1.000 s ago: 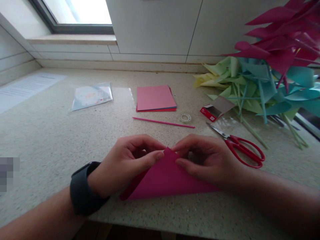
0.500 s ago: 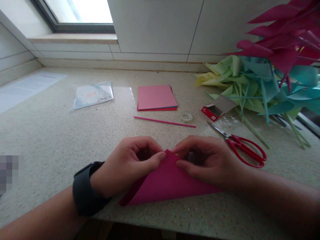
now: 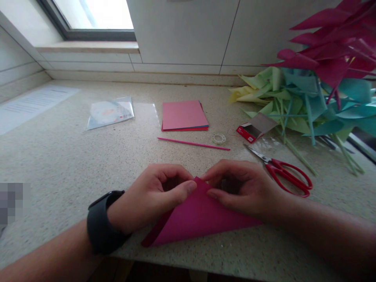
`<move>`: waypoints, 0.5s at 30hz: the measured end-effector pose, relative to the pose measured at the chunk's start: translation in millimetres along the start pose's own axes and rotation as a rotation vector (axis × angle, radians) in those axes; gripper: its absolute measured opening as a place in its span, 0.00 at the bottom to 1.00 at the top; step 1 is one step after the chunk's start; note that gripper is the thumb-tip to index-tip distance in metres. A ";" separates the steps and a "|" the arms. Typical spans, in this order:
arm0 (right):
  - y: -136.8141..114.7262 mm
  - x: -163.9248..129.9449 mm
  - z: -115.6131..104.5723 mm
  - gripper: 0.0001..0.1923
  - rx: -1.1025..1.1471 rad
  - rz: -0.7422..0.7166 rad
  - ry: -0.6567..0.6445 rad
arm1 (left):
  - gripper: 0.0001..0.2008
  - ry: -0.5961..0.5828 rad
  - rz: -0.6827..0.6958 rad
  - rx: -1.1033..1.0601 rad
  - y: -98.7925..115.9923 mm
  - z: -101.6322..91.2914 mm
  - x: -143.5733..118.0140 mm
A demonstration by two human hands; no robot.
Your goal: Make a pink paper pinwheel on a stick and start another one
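Note:
A magenta sheet of paper point(image 3: 202, 213), folded over into a triangle with its tip pointing away from me, lies near the counter's front edge. My left hand point(image 3: 164, 192) pinches it just left of the tip, thumb on top. On the tip's right side, my right hand point(image 3: 241, 188) has thumb and fingers closed on the sloping edge. At the lower left the fold stays rounded, and a darker inner layer shows there. The fingertips behind the paper are partly hidden. Just beyond my right hand lie scissors point(image 3: 282, 170) with red handles, their blades together.
Behind my hands lie a thin magenta stick point(image 3: 194, 143), a roll of clear tape point(image 3: 219, 138) and a stack of coloured paper squares point(image 3: 185, 114). A red box point(image 3: 249, 131) and paper flowers point(image 3: 311, 86) occupy the right. Plastic packets point(image 3: 111, 112) and a printed sheet point(image 3: 35, 103) are leftward.
Both hands keep their hold on the paper. My left thumb has shifted very slightly right at the tip, and the lower left corner sits a little nearer to me.

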State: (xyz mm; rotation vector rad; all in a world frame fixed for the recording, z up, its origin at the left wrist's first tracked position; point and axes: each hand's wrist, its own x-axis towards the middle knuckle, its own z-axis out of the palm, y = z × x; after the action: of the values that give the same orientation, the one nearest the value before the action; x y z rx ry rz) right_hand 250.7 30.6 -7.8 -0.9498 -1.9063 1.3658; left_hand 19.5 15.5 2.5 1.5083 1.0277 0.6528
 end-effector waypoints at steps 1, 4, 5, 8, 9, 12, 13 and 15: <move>0.0 -0.1 -0.2 0.09 -0.006 -0.004 -0.001 | 0.12 -0.013 -0.001 0.012 -0.4 -0.2 -0.1; -0.3 -0.3 0.0 0.09 -0.007 -0.002 -0.013 | 0.12 -0.046 -0.004 0.047 -2.2 -0.1 -0.8; -0.6 -0.3 0.2 0.09 0.004 0.007 -0.022 | 0.12 -0.046 -0.001 0.059 -2.7 -0.1 -1.0; -1.5 1.4 -1.1 0.09 0.090 0.066 -0.012 | 0.13 -0.013 0.015 0.067 -3.3 0.2 -1.0; -1.5 2.6 -2.7 0.09 0.146 0.096 0.011 | 0.13 0.005 0.017 0.053 -3.3 0.4 -0.7; -0.6 8.5 -12.8 0.10 0.402 0.163 0.125 | 0.13 0.092 0.008 -0.030 -3.4 1.3 0.5; -0.5 11.1 -17.7 0.11 0.495 0.172 0.165 | 0.13 0.127 0.006 -0.065 -3.7 1.7 0.9; -1.2 16.6 -27.8 0.14 0.640 0.183 0.246 | 0.12 0.200 0.013 -0.139 -4.7 1.9 1.8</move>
State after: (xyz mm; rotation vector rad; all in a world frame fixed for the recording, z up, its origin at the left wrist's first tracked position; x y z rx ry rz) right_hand 263.4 58.5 2.4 -0.9152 -1.1056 1.7226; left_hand 20.8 16.1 -2.6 1.3492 1.1000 0.8808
